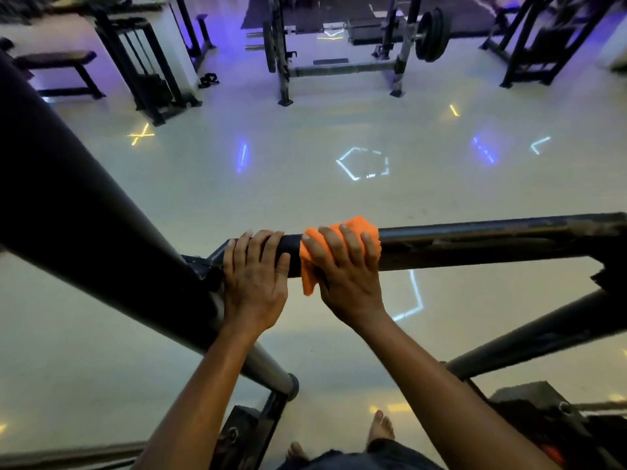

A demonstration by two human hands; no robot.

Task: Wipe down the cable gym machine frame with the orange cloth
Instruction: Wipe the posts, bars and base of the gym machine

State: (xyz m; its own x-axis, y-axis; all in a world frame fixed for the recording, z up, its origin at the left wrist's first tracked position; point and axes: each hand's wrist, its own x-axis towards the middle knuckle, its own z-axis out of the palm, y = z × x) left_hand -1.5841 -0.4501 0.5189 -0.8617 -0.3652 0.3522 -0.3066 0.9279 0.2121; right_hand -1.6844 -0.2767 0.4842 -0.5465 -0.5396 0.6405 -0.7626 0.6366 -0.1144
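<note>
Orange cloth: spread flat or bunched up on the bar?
Bunched. The orange cloth is wadded over the horizontal bar under the right hand, one end hanging below.

View: single head-worn camera, wide-angle.
Facing: forward and steeply down, over a horizontal frame bar (475, 244) to the pale floor (305, 184).
Nearness: close; both forearms fill the lower frame, bare feet at the bottom edge.
Far field: rack (339, 45) along the top.

Gym: squat rack (339, 45), barbell plates (432, 33), bench (57, 62).
</note>
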